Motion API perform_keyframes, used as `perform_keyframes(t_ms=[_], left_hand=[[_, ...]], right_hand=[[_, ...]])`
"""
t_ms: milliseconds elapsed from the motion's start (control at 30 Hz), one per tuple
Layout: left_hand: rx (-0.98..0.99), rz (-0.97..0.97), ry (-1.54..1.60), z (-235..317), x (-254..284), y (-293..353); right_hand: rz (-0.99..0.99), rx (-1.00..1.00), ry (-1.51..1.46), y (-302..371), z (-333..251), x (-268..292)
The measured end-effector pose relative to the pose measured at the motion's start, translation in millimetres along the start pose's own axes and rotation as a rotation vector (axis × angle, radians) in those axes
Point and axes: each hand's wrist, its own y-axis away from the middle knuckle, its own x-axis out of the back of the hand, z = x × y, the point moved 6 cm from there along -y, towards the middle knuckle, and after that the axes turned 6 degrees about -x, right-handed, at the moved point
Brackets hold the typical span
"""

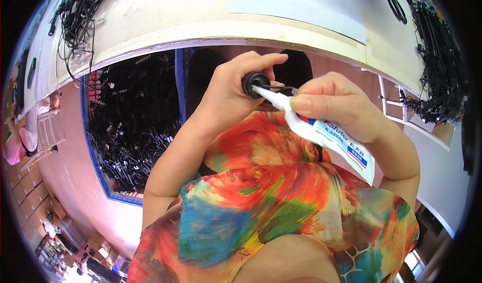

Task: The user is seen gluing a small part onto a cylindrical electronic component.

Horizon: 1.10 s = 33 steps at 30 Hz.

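My left hand [232,85] is closed round a small black cylindrical housing [248,86], its round open end turned toward my right hand. A thin dark cable shows beside the housing, between my two hands. In my right hand [339,105] is a white glue tube [346,155] with a coloured label, gripped near its neck between thumb and fingers. The tube's long white nozzle [271,97] points into the open end of the housing, its tip at or just inside the rim. Whether glue is coming out cannot be made out.
A pale workbench [175,12] runs across the far side, with a bundle of black cables [83,12] at left and a larger heap [439,57] at right. A pale sheet [301,4] lies on it. Below left stands a blue-edged bin [135,122] full of black cabled parts.
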Motion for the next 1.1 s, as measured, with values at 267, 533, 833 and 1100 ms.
perform_keyframes(t_ms=[267, 533, 833, 1100], left_hand=[[0.016, -0.007, 0.031, -1, 0, -8], [0.249, 0.081, 0.143, -9, 9, -16], [0.239, -0.209, 0.365, 7, 7, -9], [0.101, -0.067, 0.567, 19, 31, -1]], right_hand=[[-0.014, -0.01, 0.095, -6, -4, 11], [0.04, 0.15, 0.114, 0, -22, 30], [0.867, 0.478, 1.031, -21, -79, 101], [0.111, 0.47, 0.875, 6, -16, 27]])
